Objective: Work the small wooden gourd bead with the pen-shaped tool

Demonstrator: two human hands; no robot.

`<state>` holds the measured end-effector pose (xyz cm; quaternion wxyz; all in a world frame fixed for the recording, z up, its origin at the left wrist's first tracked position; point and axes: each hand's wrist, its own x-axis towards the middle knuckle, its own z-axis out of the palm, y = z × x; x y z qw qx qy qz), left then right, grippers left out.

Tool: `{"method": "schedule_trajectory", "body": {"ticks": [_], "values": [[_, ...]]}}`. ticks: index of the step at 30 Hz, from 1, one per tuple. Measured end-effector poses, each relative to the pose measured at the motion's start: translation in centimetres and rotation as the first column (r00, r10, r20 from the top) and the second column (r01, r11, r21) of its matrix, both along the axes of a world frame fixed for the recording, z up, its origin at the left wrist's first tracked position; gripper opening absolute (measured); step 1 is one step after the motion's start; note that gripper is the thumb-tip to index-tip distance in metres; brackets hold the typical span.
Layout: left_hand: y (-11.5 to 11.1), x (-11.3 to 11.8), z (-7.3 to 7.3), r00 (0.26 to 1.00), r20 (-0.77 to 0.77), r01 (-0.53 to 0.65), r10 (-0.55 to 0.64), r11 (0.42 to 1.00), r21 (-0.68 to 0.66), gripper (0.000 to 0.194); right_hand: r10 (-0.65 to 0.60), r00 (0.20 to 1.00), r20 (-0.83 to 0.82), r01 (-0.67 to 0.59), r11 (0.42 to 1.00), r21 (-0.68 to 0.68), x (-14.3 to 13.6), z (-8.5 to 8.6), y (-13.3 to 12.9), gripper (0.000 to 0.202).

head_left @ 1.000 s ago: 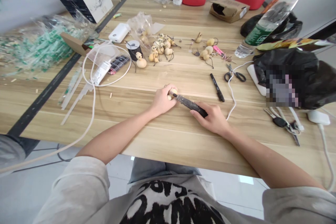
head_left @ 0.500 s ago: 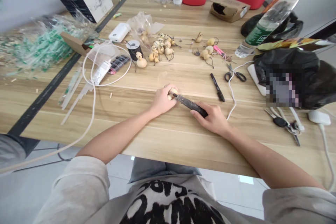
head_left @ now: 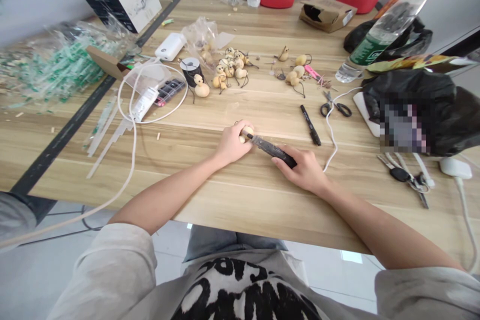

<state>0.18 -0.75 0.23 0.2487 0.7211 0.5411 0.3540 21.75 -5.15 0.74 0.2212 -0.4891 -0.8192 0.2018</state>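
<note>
Tool tip close to pinching fingers: slip risk

Left hand (head_left: pixel 233 144), center frame, has fingers closed around small round pale piece (head_left: pixel 248 130); fingers partly hide it. Round surface could roll in that pinch, likely if grip is loose. Dark pen-like tool (head_left: pixel 273 150) points at piece, tip at or just beside it, exact contact unclear; too much push could skid it into left fingertips or mark piece. Right hand (head_left: pixel 306 167) wraps tool's rear end; wrist tilt could throw the tip off.

Around, left to right: white cable (head_left: pixel 134 145) loops at left, could snag left forearm if it swings out. Thread spool (head_left: pixel 191 72) and pale figures (head_left: pixel 232 64), upper middle, beyond hands. Marker (head_left: pixel 310 125), scissors (head_left: pixel 335 106), thin white cord (head_left: pixel 333 145) lie right of center on counter (head_left: pixel 210 200); cord runs near right hand, may catch it. Nothing visible between hands and piece.
</note>
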Motion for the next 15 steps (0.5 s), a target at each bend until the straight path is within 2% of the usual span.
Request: {"method": "schedule_trajectory", "body": {"ticks": [15], "values": [[0.05,-0.02,-0.02,1.000,0.001,0.004,-0.005,1.000,0.012,0.021,0.000,1.000,-0.014,0.000,1.000,0.001,0.00,-0.11,-0.02,0.033]]}}
